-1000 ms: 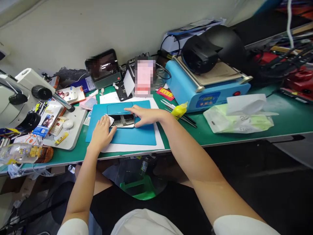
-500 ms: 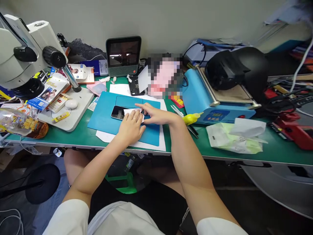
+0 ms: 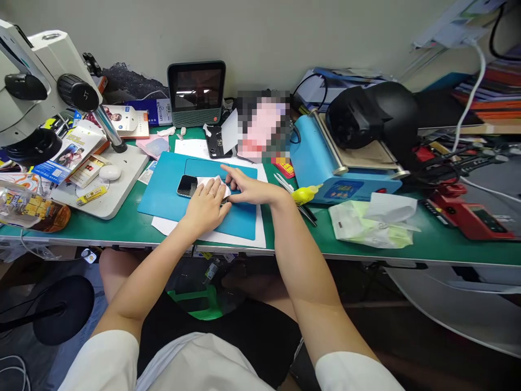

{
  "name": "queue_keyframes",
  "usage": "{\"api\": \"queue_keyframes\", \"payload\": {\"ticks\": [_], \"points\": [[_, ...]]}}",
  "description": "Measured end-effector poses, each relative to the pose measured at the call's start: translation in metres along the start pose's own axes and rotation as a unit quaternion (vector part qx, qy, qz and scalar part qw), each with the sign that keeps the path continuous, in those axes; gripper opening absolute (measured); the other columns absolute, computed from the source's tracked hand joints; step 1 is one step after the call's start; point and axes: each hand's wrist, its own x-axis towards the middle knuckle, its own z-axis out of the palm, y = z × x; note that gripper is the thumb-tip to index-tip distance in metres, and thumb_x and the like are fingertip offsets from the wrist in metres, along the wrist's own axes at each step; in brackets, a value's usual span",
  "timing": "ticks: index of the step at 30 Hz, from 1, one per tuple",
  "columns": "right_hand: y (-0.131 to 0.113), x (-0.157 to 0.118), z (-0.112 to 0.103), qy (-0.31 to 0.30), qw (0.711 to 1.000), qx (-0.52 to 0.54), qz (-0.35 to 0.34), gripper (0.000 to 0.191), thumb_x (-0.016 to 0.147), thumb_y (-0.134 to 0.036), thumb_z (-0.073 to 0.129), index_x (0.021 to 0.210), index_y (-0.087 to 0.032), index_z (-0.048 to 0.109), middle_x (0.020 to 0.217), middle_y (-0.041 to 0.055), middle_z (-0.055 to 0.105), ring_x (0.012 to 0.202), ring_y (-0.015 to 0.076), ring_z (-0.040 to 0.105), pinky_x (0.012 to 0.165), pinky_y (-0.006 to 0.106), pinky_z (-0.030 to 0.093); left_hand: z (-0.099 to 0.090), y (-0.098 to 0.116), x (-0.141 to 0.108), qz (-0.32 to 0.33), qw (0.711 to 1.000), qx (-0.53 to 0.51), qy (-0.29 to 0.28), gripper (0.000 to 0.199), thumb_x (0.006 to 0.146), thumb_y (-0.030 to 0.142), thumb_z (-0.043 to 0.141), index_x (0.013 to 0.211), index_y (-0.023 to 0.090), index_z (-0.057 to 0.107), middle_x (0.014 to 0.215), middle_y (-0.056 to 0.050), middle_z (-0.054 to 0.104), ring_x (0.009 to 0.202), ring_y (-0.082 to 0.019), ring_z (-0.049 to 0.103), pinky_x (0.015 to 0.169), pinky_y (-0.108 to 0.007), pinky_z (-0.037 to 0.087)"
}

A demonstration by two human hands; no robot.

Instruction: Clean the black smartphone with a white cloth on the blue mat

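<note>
A phone with a dark glass face [image 3: 187,185] lies on a blue mat [image 3: 163,203]. My left hand [image 3: 206,205] rests over it with the fingers stretched out, pressing a piece of white tissue [image 3: 225,189] against the glass. The tissue sticks out past the fingertips; much of it is hidden below the hand. At the phone's right end is my right hand [image 3: 248,187], its thumb on the near side and the index finger lifted away. Its other fingers curl at the far edge, partly hidden. White paper [image 3: 260,231] lies beneath the mat.
A microscope [image 3: 77,92] stands left, near a bottle [image 3: 36,206]. Behind the mat are a display [image 3: 196,92] and an opened phone [image 3: 214,142]. To the right lie a yellow dropper bottle [image 3: 303,194], a blue machine [image 3: 313,157] and a tissue pack [image 3: 366,225].
The camera view has swung right, so everything sits further left. Both hands stay at the phone. My right index finger is raised a little higher, and more tissue shows beyond my left fingertips.
</note>
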Motion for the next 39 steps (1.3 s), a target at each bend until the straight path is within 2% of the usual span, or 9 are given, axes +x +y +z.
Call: {"api": "queue_keyframes", "payload": {"ticks": [5, 7, 11, 15, 19, 22, 27, 33, 39], "points": [[-0.008, -0.001, -0.002, -0.007, 1.0, 0.0, 0.014, 0.106, 0.087, -0.04, 0.064, 0.173, -0.022, 0.005, 0.134, 0.0119, 0.048, 0.111, 0.0274, 0.058, 0.109, 0.05, 0.052, -0.014, -0.037, -0.015, -0.052, 0.998, 0.013, -0.015, 0.066, 0.111, 0.04, 0.033, 0.166, 0.004, 0.039, 0.176, -0.02, 0.033, 0.166, -0.033, 0.027, 0.135, -0.051, 0.023], [-0.009, -0.001, -0.004, -0.012, 1.0, -0.001, 0.016, 0.104, 0.087, -0.04, 0.064, 0.173, -0.024, 0.007, 0.135, 0.0117, 0.048, 0.113, 0.0284, 0.058, 0.11, 0.051, 0.052, -0.02, -0.051, -0.023, -0.071, 0.997, 0.012, -0.02, 0.067, 0.111, 0.042, 0.03, 0.167, 0.005, 0.036, 0.176, -0.02, 0.031, 0.166, -0.033, 0.026, 0.135, -0.053, 0.025], [-0.009, 0.001, -0.005, -0.017, 1.0, 0.001, 0.023, 0.102, 0.087, -0.038, 0.066, 0.173, -0.028, 0.011, 0.14, 0.0119, 0.047, 0.116, 0.0301, 0.059, 0.11, 0.053, 0.052, -0.027, -0.063, -0.04, -0.094, 0.995, 0.027, -0.028, 0.069, 0.111, 0.042, 0.027, 0.166, 0.001, 0.034, 0.176, -0.023, 0.03, 0.166, -0.033, 0.028, 0.135, -0.056, 0.023], [-0.008, 0.003, -0.005, -0.014, 1.0, -0.005, 0.024, 0.101, 0.087, -0.036, 0.066, 0.172, -0.028, 0.012, 0.139, 0.0116, 0.048, 0.114, 0.029, 0.059, 0.109, 0.052, 0.054, -0.027, -0.054, -0.057, -0.103, 0.993, 0.045, -0.022, 0.072, 0.111, 0.045, 0.031, 0.166, -0.002, 0.033, 0.176, -0.024, 0.029, 0.165, -0.035, 0.028, 0.134, -0.055, 0.025], [-0.01, 0.001, -0.004, -0.009, 1.0, -0.008, 0.022, 0.1, 0.087, -0.036, 0.066, 0.172, -0.027, 0.014, 0.138, 0.0117, 0.048, 0.112, 0.0289, 0.059, 0.106, 0.052, 0.054, -0.024, -0.032, -0.063, -0.086, 0.994, 0.06, -0.022, 0.074, 0.11, 0.046, 0.034, 0.164, -0.005, 0.036, 0.174, -0.026, 0.031, 0.164, -0.036, 0.031, 0.134, -0.053, 0.028], [-0.01, -0.001, -0.004, -0.003, 1.0, -0.008, 0.018, 0.099, 0.087, -0.036, 0.065, 0.172, -0.028, 0.016, 0.136, 0.0114, 0.05, 0.112, 0.0295, 0.059, 0.106, 0.052, 0.054, -0.02, -0.012, -0.055, -0.048, 0.997, 0.061, -0.029, 0.073, 0.111, 0.046, 0.034, 0.164, -0.005, 0.037, 0.174, -0.026, 0.031, 0.164, -0.037, 0.03, 0.134, -0.052, 0.028], [-0.005, 0.001, -0.003, 0.0, 1.0, -0.005, 0.007, 0.093, 0.089, -0.036, 0.062, 0.171, -0.026, 0.019, 0.134, 0.0118, 0.051, 0.11, 0.0288, 0.061, 0.106, 0.051, 0.055, -0.011, 0.011, -0.025, -0.008, 0.998, 0.04, -0.043, 0.074, 0.111, 0.048, 0.039, 0.165, -0.002, 0.036, 0.176, -0.025, 0.027, 0.166, -0.037, 0.025, 0.134, -0.052, 0.027], [0.005, 0.006, 0.001, 0.022, 1.0, 0.005, -0.004, 0.081, 0.095, -0.034, 0.054, 0.17, -0.023, 0.024, 0.124, 0.0104, 0.053, 0.1, 0.0252, 0.063, 0.104, 0.051, 0.058, -0.008, 0.014, 0.004, -0.006, 0.999, 0.029, -0.036, 0.071, 0.112, 0.046, 0.04, 0.164, -0.001, 0.038, 0.174, -0.027, 0.031, 0.165, -0.038, 0.027, 0.134, -0.053, 0.025], [0.01, 0.008, 0.001, 0.041, 0.999, 0.013, -0.026, 0.078, 0.095, -0.03, 0.054, 0.168, -0.027, 0.03, 0.121, 0.0081, 0.056, 0.094, 0.0232, 0.064, 0.099, 0.05, 0.06, -0.009, 0.002, 0.001, 0.008, 0.999, 0.034, -0.021, 0.066, 0.112, 0.044, 0.038, 0.163, 0.003, 0.042, 0.174, -0.026, 0.034, 0.165, -0.038, 0.028, 0.133, -0.053, 0.026]]}}
